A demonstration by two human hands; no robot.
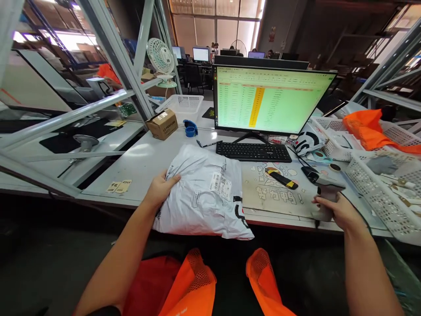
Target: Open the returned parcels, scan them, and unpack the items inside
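A white plastic mailer parcel (204,193) with a shipping label lies at the front edge of the desk, partly hanging over it. My left hand (161,188) rests on the parcel's left side, thumb on top and fingers curled round its edge. My right hand (337,210) is closed around the grip of a grey handheld barcode scanner (325,195) at the front right of the desk, its cable trailing down. The scanner sits beside a printed desk mat (279,193).
A black keyboard (253,152) and a monitor (271,98) showing a spreadsheet stand behind the parcel. A black-and-yellow cutter (281,178) lies on the mat. White baskets (384,193) line the right; a cardboard box (162,123), blue tape dispenser (190,128) and fan (161,59) stand left.
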